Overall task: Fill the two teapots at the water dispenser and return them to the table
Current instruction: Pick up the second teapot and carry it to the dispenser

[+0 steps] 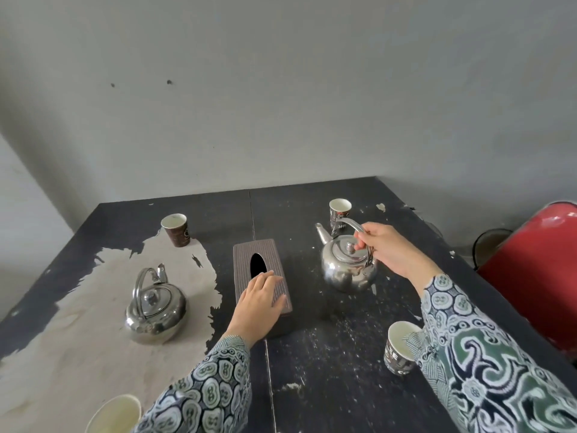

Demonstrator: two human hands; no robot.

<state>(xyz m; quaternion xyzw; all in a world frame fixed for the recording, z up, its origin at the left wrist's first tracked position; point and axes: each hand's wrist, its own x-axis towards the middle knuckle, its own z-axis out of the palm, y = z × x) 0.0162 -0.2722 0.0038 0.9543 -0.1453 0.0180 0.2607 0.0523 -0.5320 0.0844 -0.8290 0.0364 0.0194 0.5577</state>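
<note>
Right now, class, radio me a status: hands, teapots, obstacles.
Right hand grips right teapot handle. Left hand flat on tissue box. Left teapot untouched. Paper cup stands behind right teapot.

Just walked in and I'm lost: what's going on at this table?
A person's right hand grips the handle of the right steel teapot, which sits on the black table. The left hand rests flat on the brown tissue box. The left steel teapot stands untouched; paper cups sit around.
</note>
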